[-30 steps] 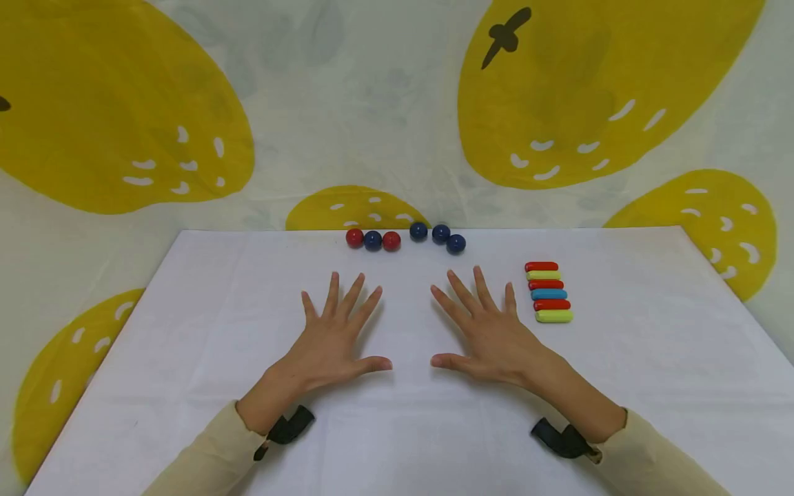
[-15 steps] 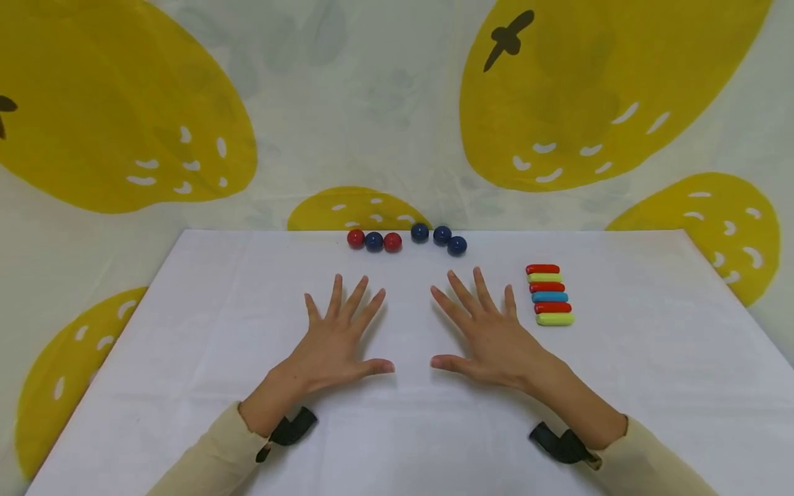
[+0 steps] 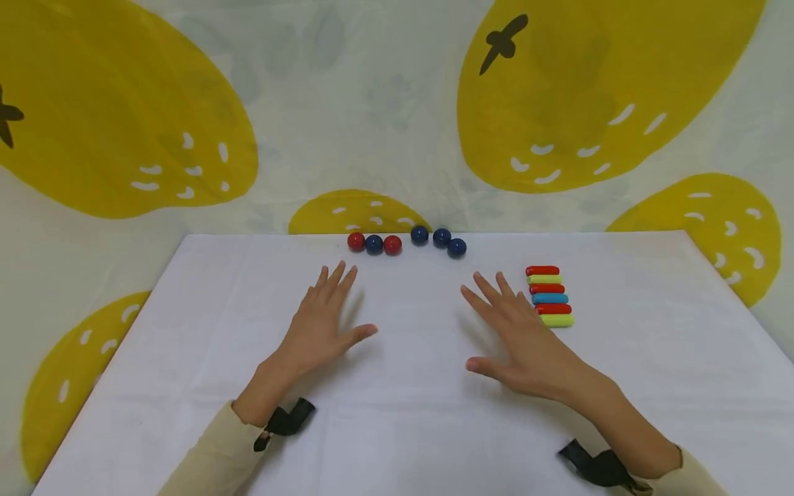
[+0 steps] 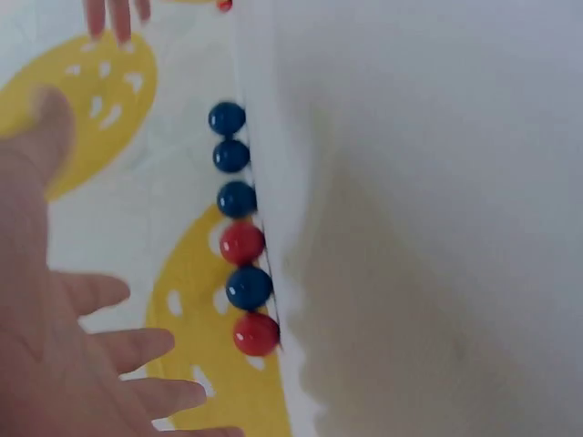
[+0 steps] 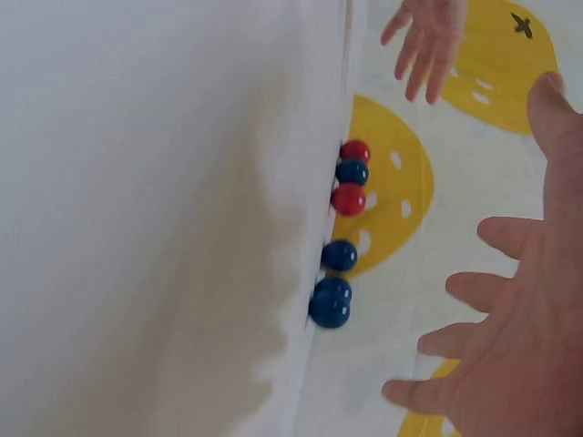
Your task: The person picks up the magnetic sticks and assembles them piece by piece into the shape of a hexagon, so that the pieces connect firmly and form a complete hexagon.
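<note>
My left hand (image 3: 316, 331) hovers over the left middle of the white table (image 3: 409, 441), fingers extended and holding nothing. My right hand (image 3: 527, 344), also empty with fingers spread, is just left of and below a column of short sticks in red, yellow and blue (image 3: 550, 298); its edge overlaps their left ends in the head view. Along the far edge lie a red ball (image 3: 356, 241), a blue ball (image 3: 374, 244) and another red ball (image 3: 392, 244) side by side. To their right are three more blue balls (image 3: 442, 238), two of them close together.
Behind the table's far edge hangs a pale cloth (image 3: 372, 124) printed with large yellow fruit shapes. Black straps (image 3: 291, 417) sit at both wrists, near the beige sleeves.
Both hands have shifted: the left slightly up and left with its fingers closer together, the right to the right, towards the sticks. Balls and sticks lie as before.
</note>
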`<state>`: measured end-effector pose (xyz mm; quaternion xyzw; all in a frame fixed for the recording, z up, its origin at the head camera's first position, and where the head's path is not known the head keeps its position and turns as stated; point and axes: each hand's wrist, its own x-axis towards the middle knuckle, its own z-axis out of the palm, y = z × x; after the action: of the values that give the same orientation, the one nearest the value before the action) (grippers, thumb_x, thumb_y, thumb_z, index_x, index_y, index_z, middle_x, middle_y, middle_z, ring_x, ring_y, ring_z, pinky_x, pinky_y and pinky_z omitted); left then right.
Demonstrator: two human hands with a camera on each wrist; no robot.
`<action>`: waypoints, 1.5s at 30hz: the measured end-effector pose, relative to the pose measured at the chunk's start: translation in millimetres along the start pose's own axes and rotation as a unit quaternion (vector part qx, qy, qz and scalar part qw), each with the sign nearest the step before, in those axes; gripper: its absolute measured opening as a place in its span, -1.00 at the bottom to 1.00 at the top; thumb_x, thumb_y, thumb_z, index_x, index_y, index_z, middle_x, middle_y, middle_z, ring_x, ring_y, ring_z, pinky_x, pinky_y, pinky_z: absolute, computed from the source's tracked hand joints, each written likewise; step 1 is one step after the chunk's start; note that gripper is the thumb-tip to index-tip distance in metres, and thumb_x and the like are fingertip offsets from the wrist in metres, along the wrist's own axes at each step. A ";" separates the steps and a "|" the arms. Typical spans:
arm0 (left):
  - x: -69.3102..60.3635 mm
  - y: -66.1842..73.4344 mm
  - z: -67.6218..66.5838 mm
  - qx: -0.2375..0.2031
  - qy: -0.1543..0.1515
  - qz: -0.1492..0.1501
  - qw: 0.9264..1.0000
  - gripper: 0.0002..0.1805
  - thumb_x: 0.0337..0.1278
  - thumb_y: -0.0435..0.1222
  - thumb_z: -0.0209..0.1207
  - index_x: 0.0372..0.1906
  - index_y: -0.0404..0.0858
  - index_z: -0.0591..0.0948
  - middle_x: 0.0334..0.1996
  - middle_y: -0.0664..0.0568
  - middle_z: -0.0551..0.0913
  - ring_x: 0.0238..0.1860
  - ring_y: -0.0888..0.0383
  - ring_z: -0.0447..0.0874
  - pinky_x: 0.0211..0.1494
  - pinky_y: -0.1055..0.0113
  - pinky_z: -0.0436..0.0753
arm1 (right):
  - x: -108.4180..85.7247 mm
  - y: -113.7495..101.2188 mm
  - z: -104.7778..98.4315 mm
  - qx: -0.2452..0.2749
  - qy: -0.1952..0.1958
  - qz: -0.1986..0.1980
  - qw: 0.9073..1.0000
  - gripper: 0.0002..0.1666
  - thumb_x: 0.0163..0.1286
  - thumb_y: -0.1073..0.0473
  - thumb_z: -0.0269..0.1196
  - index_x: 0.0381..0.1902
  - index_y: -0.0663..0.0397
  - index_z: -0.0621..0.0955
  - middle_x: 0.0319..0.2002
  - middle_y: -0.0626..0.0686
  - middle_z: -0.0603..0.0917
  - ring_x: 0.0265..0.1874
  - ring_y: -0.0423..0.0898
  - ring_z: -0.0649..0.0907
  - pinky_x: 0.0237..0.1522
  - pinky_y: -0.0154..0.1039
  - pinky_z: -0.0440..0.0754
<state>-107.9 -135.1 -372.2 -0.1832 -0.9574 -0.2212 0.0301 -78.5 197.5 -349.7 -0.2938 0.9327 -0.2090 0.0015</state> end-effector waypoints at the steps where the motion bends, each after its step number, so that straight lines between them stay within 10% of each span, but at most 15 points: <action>1: 3.1 -3.4 -0.5 -0.026 0.014 -0.010 1.000 -0.01 0.11 0.16 0.21 0.50 -0.19 0.05 0.47 -0.14 0.03 0.45 -0.19 -0.11 0.34 -0.20 0.08 | -5.5 4.1 -2.2 0.013 0.013 -0.002 1.000 0.08 0.19 -0.17 0.34 0.52 -0.23 0.02 0.52 -0.10 -0.13 0.46 0.14 -0.15 0.23 0.35 0.07; 10: 49.7 -39.4 5.7 -0.191 0.124 -0.092 0.969 -0.33 0.23 -0.21 0.23 0.38 -0.30 0.29 0.26 -0.20 0.36 0.15 -0.19 0.39 0.18 -0.04 0.40 | -53.5 47.6 -14.9 0.075 0.180 0.003 0.981 -0.25 0.16 0.40 0.35 0.32 0.01 0.42 0.15 -0.01 0.52 0.07 -0.33 0.47 0.05 -0.58 0.33; 14: 65.2 -49.9 15.6 -0.230 0.143 -0.089 0.959 -0.33 0.20 -0.34 0.24 0.38 -0.32 0.28 0.23 -0.27 0.33 0.05 -0.20 0.43 0.14 0.00 0.42 | -72.1 65.2 -19.2 0.092 0.203 0.044 0.974 -0.40 0.25 0.48 0.24 0.24 0.05 0.50 -0.02 -0.04 0.60 -0.10 -0.36 0.53 -0.10 -0.64 0.39; 26: 92.1 -67.4 31.4 -0.224 0.118 -0.106 0.962 -0.33 0.20 -0.35 0.24 0.40 -0.06 0.31 0.21 -0.13 0.29 -0.02 -0.03 0.39 0.12 0.08 0.41 | -88.5 101.0 5.6 0.099 0.223 0.170 0.955 -0.72 0.42 0.24 0.15 0.05 -0.05 0.62 -0.33 -0.09 0.49 -0.45 -0.32 0.41 -0.46 -0.49 0.36; 36: 105.3 -74.8 38.1 -0.120 0.145 -0.081 0.979 -0.43 0.15 -0.24 0.30 0.29 -0.06 0.47 0.08 -0.18 0.40 -0.13 -0.04 0.43 -0.05 0.11 0.42 | -79.7 106.1 14.7 0.084 0.211 0.150 0.962 -0.66 0.23 0.25 0.36 -0.02 -0.11 0.67 -0.40 -0.12 0.38 -0.45 -0.29 0.34 -0.49 -0.45 0.32; 45: 111.7 -71.2 42.0 -0.132 0.150 -0.131 0.971 -0.49 0.15 -0.02 0.27 0.21 -0.02 0.54 0.08 -0.05 0.43 -0.07 0.03 0.45 0.00 0.14 0.44 | -76.8 111.6 12.8 0.046 0.190 0.150 0.969 -0.53 0.17 0.19 0.42 0.07 -0.16 0.63 -0.40 -0.09 0.35 -0.44 -0.27 0.31 -0.52 -0.43 0.26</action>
<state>-236.9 -138.6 -423.9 -0.0237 -0.9198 -0.3730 0.1197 -74.5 317.2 -414.3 -0.1048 0.9389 -0.3007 -0.1310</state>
